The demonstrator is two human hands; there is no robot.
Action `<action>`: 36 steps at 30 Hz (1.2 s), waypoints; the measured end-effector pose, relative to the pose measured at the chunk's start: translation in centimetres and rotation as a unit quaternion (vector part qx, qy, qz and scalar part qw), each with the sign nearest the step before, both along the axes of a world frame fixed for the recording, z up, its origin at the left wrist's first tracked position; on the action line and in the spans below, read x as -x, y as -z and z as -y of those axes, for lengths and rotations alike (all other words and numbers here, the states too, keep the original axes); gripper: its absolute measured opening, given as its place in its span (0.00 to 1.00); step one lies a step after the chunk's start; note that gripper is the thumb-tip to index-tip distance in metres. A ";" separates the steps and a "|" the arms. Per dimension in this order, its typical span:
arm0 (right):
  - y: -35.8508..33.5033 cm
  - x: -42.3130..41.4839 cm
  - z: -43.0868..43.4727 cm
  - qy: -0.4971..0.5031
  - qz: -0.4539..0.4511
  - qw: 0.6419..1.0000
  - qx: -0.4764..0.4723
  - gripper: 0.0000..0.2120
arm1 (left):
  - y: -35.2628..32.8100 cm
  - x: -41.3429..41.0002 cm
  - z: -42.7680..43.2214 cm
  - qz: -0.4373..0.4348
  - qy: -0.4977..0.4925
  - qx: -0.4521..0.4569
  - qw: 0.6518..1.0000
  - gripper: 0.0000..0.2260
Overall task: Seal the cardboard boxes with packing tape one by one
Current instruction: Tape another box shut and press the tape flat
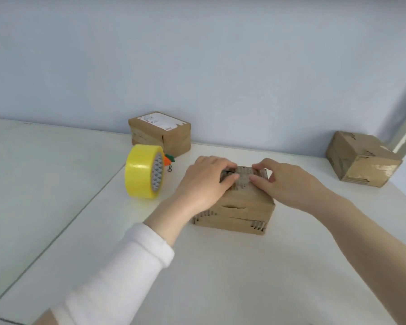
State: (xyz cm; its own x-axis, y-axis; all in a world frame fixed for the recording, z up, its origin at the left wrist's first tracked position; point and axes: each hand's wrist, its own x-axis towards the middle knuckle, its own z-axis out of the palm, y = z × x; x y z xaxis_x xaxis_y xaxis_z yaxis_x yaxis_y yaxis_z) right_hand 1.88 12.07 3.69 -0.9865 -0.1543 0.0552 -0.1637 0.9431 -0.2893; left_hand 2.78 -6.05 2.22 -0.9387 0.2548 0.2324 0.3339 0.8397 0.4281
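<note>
A small worn cardboard box [242, 212] sits on the white table in front of me. My left hand [204, 181] lies flat over the left part of its top, fingers pointing right. From the right, my right hand [288, 181] presses its fingertips on the box's top. Between the two hands a strip of the top flaps shows. A yellow roll of packing tape [142, 171] stands on edge to the left of the box, apart from both hands.
A taped cardboard box with a label [159, 132] stands at the back against the wall. Another worn box [361, 158] sits at the far right near the table's edge. A small orange and green object [168, 160] lies behind the tape roll.
</note>
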 end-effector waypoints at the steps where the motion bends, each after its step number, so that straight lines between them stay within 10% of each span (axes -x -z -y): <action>1: 0.1 -1.1 -0.6 0.000 -0.009 1.000 -0.010 0.20 | -0.1 0.0 -0.3 0.012 0.012 0.005 1.000 0.15; 10: 1.5 -2.5 1.2 -0.132 -0.029 0.991 -0.013 0.25 | -0.5 1.0 -3.0 0.078 -0.022 0.135 0.988 0.21; 25: 1.1 0.6 2.3 -0.062 0.034 0.997 0.022 0.21 | -0.5 2.7 -1.3 0.128 0.007 0.085 0.988 0.20; 30: 1.9 -0.1 2.1 0.001 0.006 0.980 0.197 0.22 | 0.1 2.4 -1.0 0.107 -0.091 -0.181 0.973 0.16; 34: 2.5 -1.9 1.0 0.063 0.154 0.863 0.477 0.21 | 0.5 0.4 0.3 0.267 -0.107 -0.379 0.879 0.16; 36: 3.2 -2.3 0.6 0.029 0.090 0.861 0.500 0.13 | 0.5 0.1 0.2 0.209 -0.060 -0.408 0.887 0.13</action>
